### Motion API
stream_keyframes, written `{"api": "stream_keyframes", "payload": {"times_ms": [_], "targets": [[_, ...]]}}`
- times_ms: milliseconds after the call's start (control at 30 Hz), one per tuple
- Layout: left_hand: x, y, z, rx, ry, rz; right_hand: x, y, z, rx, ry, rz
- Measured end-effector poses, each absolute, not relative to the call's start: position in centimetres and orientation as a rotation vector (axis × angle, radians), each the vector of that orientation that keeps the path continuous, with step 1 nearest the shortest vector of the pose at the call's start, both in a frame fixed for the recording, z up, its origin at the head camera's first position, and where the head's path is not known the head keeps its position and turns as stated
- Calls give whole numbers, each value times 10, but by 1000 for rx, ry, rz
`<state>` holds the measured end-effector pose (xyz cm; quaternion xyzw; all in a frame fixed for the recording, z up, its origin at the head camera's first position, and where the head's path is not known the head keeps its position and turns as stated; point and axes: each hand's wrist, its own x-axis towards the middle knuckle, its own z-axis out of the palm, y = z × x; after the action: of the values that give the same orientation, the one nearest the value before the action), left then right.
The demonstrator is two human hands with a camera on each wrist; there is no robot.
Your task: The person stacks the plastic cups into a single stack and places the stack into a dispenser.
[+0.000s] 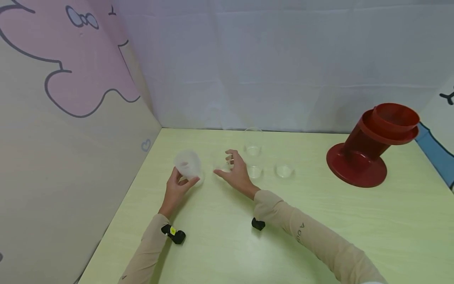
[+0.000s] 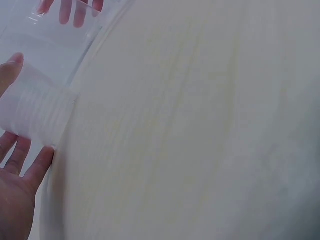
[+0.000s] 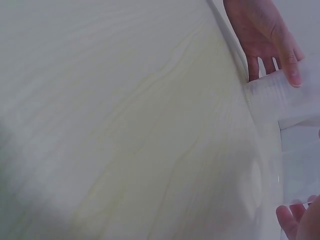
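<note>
A frosted, translucent plastic cup (image 1: 188, 161) with close parallel bands on its wall is tilted in my left hand (image 1: 175, 189), thumb on one side and fingers on the other. Just to its right, my right hand (image 1: 237, 173) curves its thumb and fingers round a clear plastic cup (image 1: 220, 161). In the left wrist view the clear cup (image 2: 50, 42) shows right-hand fingers at its far side. In the right wrist view, right fingertips (image 3: 287, 220) are at the clear cup's lower edge, and the banded cup (image 3: 272, 97) appears above it, gripped by the left hand (image 3: 265, 40).
More clear cups stand on the pale table (image 1: 220, 244): one at the back (image 1: 253, 148), a nearer cup (image 1: 254, 171) and another cup (image 1: 284, 170) to the right. A red round-based stand (image 1: 358, 163) holds a tilted red tube (image 1: 395, 118). Printed cloth (image 1: 283, 67) hangs behind.
</note>
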<state>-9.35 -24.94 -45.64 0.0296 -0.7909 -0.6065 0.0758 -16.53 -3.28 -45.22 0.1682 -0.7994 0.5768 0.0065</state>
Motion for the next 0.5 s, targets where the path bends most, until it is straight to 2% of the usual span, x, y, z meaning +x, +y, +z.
{"api": "stream_keyframes", "payload": {"times_ms": [500], "targets": [[-93,-249,-456,89,-2374,-1817,-161,-34,-442,526,-2472,1856]]}}
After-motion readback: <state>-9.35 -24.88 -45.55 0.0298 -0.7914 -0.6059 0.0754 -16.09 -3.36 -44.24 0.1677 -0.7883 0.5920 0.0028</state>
